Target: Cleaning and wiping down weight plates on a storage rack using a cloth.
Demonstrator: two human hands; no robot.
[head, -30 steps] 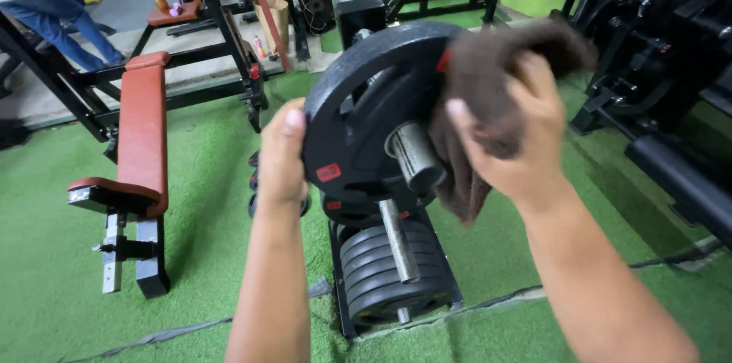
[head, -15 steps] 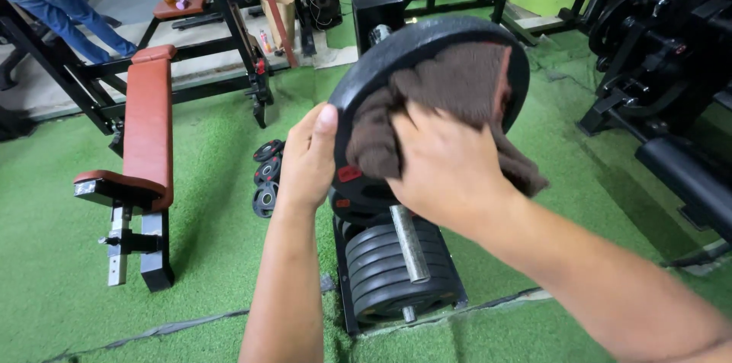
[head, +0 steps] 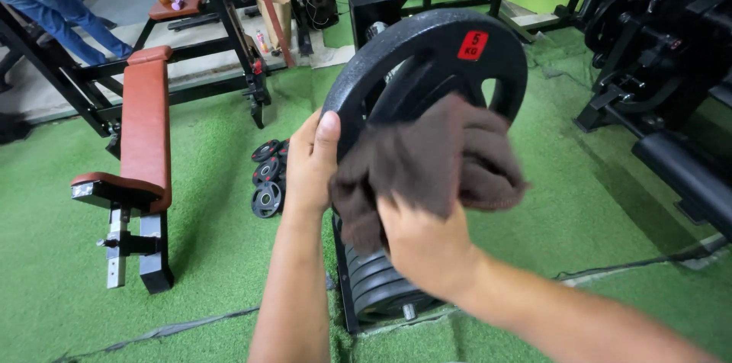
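Note:
A black round weight plate (head: 435,50) with a red label stands upright at the centre of the head view. My left hand (head: 309,161) grips its left rim. My right hand (head: 415,245) presses a bunched brown cloth (head: 427,161) against the lower half of the plate's face. The cloth covers the plate's hub and the peg behind it. Below, a stack of black plates (head: 377,283) sits on a low rack, partly hidden by my right forearm.
A red padded bench (head: 145,126) on a black frame stands at the left on green turf. Small black plates (head: 267,172) lie on the turf beside the rack. Black machines (head: 663,65) crowd the right side. A person's legs in blue trousers (head: 61,8) show at the far left.
My right hand has swept the brown cloth from the plate's upper right across its face and down to the lower half, uncovering the red label. My left hand stays on the rim.

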